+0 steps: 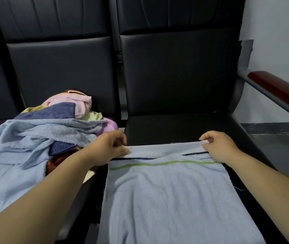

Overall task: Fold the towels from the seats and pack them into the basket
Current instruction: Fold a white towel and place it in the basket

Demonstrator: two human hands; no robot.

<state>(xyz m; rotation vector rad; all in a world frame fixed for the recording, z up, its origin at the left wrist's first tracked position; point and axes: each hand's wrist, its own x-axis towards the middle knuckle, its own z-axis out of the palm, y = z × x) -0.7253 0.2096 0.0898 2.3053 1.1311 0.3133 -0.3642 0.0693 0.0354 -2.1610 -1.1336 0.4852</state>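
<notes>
Two hands: left hand [110, 147] and right hand [217, 147] each pinched a far corner of the blue towel [171, 199] on the seat [184, 127]; I judged uneven pulling could skew the fold.

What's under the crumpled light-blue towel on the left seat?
A navy towel corner and a rust-brown cloth poke out beneath the crumpled light-blue towel. How far they run, and anything else below, is covered.

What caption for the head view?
Left hand and right hand pinch the far edge of a pale blue striped towel on a black padded seat, beside a towel pile.
</notes>
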